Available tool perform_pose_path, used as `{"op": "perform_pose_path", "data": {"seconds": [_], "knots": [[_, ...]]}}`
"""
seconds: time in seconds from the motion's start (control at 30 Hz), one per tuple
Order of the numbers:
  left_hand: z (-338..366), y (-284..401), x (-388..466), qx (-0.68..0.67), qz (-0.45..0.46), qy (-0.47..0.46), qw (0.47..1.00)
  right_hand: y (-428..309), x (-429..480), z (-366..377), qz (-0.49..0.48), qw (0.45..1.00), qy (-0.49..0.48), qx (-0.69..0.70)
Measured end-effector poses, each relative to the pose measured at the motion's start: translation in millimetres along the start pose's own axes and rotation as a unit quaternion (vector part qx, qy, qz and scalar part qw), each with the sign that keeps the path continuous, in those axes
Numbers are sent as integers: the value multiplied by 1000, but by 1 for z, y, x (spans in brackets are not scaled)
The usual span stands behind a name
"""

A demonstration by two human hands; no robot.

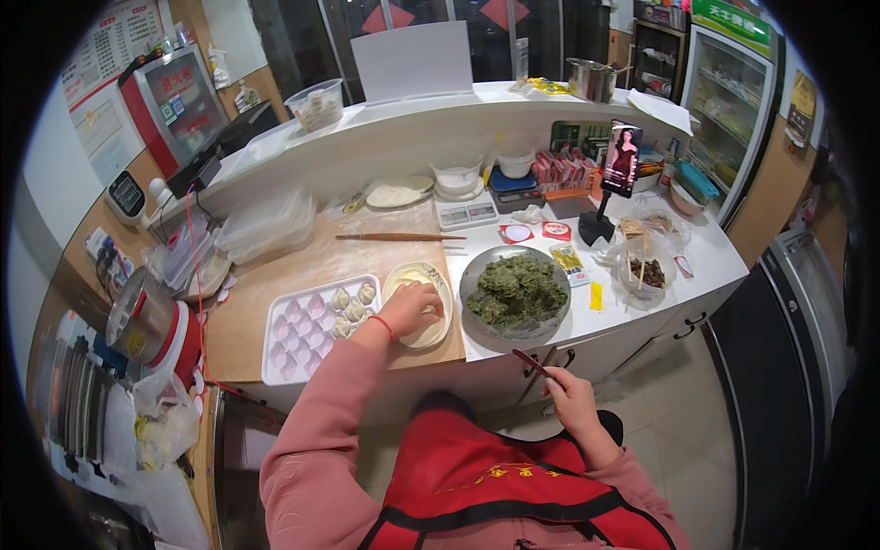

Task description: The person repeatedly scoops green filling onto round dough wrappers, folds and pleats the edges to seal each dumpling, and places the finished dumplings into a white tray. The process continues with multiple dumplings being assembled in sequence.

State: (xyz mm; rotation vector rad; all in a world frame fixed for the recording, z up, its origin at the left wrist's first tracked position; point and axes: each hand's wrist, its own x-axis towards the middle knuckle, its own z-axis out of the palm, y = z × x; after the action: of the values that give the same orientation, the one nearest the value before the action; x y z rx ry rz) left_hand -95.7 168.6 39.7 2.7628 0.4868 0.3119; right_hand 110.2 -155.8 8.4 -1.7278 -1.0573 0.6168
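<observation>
My left hand, with a red cord at the wrist, reaches over an oval plate of pale dough wrappers. Its fingertips bend down at the plate's right side; whether they pinch a wrapper is hidden. My right hand grips a dark red flat stick or spatula in front of the counter edge. Between them on the counter sits a round metal bowl heaped with chopped green filling. Left of the plate, a white compartment tray holds several folded dumplings in its right-hand cells.
Behind the plate lies a wooden rolling pin on the floured board. A phone on a stand rises beyond the bowl. Chopsticks rest in a plastic bowl at right. Stacked plastic boxes and a metal pot are at left.
</observation>
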Motion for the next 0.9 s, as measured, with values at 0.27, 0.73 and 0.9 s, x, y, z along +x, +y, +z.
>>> {"op": "perform_pose_path", "data": {"seconds": [0.27, 0.73, 0.9], "knots": [[-10, 4, -12, -6, 50, 57, 997, -3, -3, -3, 7, 1000, -6, -21], [34, 8, -54, -622, -191, 387, 654, -5, 5, -22, -1, 992, 53, -117], [42, 17, -45, -748, -209, 371, 509, -6, 7, -28, 5, 991, 64, -118]]}}
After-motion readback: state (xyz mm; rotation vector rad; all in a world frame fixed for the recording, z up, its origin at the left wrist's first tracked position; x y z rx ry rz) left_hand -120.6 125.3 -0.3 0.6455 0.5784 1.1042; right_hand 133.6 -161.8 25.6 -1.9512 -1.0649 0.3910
